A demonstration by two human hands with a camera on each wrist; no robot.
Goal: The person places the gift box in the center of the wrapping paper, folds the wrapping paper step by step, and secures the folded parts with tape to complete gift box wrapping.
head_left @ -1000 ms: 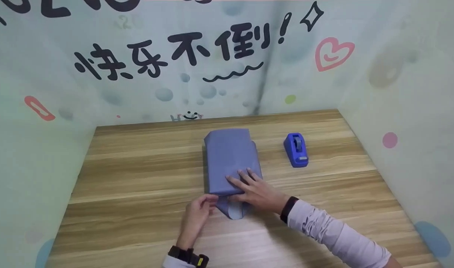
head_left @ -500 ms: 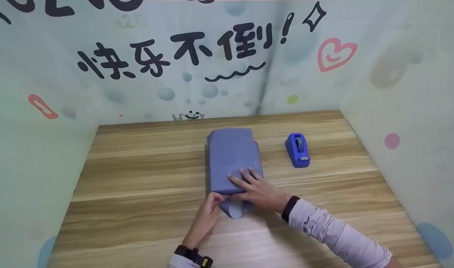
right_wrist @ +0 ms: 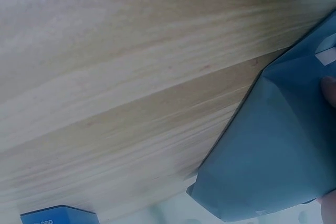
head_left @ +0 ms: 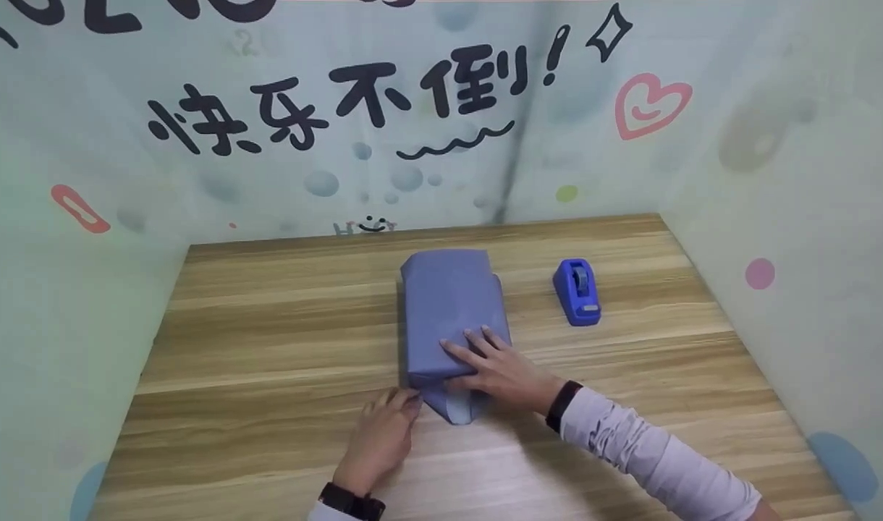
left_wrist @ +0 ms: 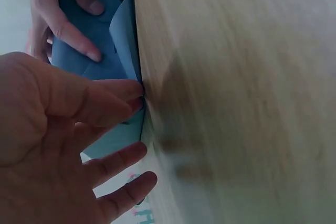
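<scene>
A parcel wrapped in blue-grey paper (head_left: 452, 304) lies on the wooden table, its long side pointing away from me. At its near end a folded paper flap (head_left: 441, 407) sticks out, its pale inner side partly showing. My right hand (head_left: 510, 376) rests on the parcel's near right part, fingers spread over the top and thumb at the near end. With thumb and forefinger, my left hand (head_left: 383, 434) pinches the wrapping paper (left_wrist: 125, 40) low at the near left corner, close to the tabletop. The remaining left fingers extend loosely. What is inside the paper is hidden.
A blue tape dispenser (head_left: 577, 293) stands on the table (head_left: 268, 325) to the right of the parcel. Printed fabric walls (head_left: 412, 181) close off the back and both sides.
My left hand moved in to the flap's base, then back down and left to the near left corner. My right hand stays on the parcel.
</scene>
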